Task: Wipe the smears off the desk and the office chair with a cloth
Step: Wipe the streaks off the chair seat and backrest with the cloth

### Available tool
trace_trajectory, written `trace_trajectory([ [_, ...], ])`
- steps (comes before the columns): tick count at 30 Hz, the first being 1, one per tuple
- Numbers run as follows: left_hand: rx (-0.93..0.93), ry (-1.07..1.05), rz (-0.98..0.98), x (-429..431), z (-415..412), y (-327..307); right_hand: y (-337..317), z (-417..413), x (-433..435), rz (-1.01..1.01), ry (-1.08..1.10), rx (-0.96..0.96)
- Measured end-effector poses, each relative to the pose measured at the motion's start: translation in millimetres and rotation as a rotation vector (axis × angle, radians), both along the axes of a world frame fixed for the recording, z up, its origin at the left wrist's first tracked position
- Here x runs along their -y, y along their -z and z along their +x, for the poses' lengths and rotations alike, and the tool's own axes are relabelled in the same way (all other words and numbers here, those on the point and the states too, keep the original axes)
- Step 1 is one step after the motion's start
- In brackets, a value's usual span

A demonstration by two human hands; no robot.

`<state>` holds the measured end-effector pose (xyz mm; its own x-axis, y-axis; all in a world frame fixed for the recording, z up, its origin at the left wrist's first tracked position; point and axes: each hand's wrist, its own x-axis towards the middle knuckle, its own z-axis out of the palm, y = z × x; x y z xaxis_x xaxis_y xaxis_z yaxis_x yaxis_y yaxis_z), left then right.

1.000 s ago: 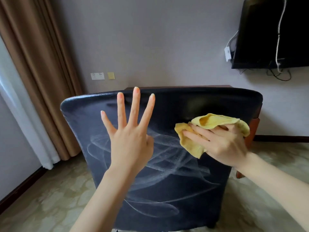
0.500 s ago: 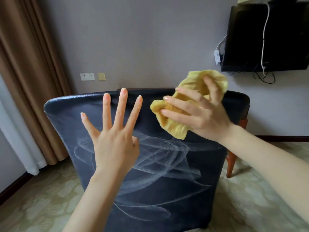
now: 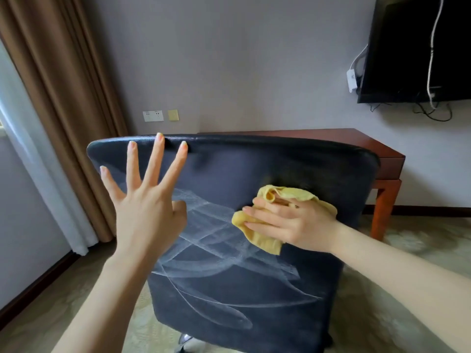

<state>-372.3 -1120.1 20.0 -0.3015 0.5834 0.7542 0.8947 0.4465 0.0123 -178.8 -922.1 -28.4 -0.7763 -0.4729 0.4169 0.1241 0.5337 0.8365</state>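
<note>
Bare forearms [image 3: 382, 263]; fingers [image 3: 156, 161] long, nails pale-tinted.

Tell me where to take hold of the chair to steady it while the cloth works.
Probably best: grip the chair back's rounded top edge near its left corner, coming over from above with the left hand, fingers hooking behind. That rim is narrow and free there; the right hand holds the yellow cloth mid-right, and smears cover the centre.
</note>
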Motion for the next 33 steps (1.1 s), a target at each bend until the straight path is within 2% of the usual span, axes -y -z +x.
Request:
trace_trajectory([
  [3, 0.053, 0.030, 0.022, 1, 7, 3, 3, 25, -3, 0.052, 0.043, 0.086],
  [6, 0.034, 0.123, 0.042, -5, 16, 10, -5, 53, -9, 0.076, 0.078, 0.076],
  [12, 0.027, 0.246, 0.034, -21, 31, 20, -46, 68, -8, 0.100, 0.044, -0.111],
  [18, -0.002, 0.199, 0.015, -24, 25, 20, -76, 36, 4, 0.112, -0.066, -0.268],
  [23, -0.016, 0.151, 0.047, -29, 27, 24, -65, 1, 13, 0.064, -0.074, -0.348],
  [25, -0.016, 0.129, 0.052, -30, 27, 24, -52, -8, 13, 0.052, -0.058, -0.328],
  [29, -0.028, 0.095, 0.025, -30, 26, 25, -14, -9, 9, -0.034, -0.031, -0.169],
  [33, -0.069, 0.075, -0.018, -28, 25, 23, 24, 19, -4, 0.090, 0.111, 0.095],
])
